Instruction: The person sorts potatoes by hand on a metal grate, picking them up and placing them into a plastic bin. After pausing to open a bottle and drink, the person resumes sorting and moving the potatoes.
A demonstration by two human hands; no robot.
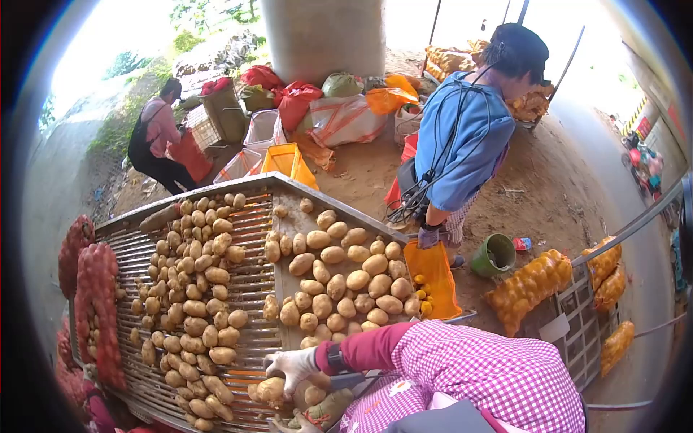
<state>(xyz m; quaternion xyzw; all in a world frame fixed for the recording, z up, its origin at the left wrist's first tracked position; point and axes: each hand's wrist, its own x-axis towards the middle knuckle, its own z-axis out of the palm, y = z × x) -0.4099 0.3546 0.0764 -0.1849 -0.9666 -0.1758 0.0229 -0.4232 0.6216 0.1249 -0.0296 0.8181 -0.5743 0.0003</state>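
My right hand (292,369), in a pale glove with a dark band on the magenta sleeve, reaches over the near end of the slatted sorting rack (249,289). Its fingers are apart, just above a potato (271,390). Lower down, my left hand (297,423) is partly cut off by the frame's bottom edge, gloved, with fingers spread. Beside it lies a brownish-green cloth (330,408). Many loose potatoes cover the slats, and more lie on the solid metal panel (289,317) to the right.
A person in blue (462,137) stands beyond the rack, a gloved hand at an orange crate (433,278). Another person (155,133) bends at the back left. A co-worker's gloved hand (90,372) is near red mesh sacks (101,310). A green bucket (494,255) and filled orange sacks (530,289) stand right.
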